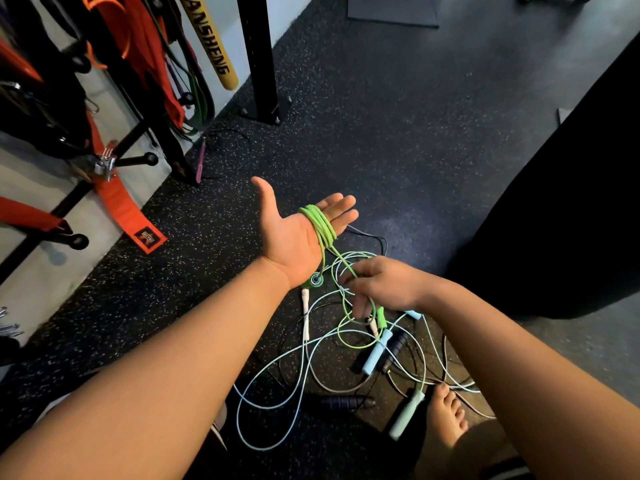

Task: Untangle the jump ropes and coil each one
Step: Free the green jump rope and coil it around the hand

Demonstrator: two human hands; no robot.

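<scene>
My left hand [294, 233] is held out palm up with fingers straight, and several turns of the green jump rope [320, 225] are wound around its fingers. One green handle [314, 280] hangs under the wrist. My right hand [377, 284] pinches the free green strand just below the coil; the other green handle [381, 317] dangles under it. On the floor below lies a tangle of a pale blue rope [273, 372] with light blue handles [375, 353], a mint handle [405, 415], a white-handled rope [305, 313] and dark ropes with black handles [341, 401].
My bare foot [446, 414] rests beside the tangle on the speckled rubber floor. A rack with orange straps [117, 199] and bands stands at left, a black post [258, 60] behind. Another dark rope with a pink handle [201, 161] lies near the wall. A large black shape [571, 202] fills the right.
</scene>
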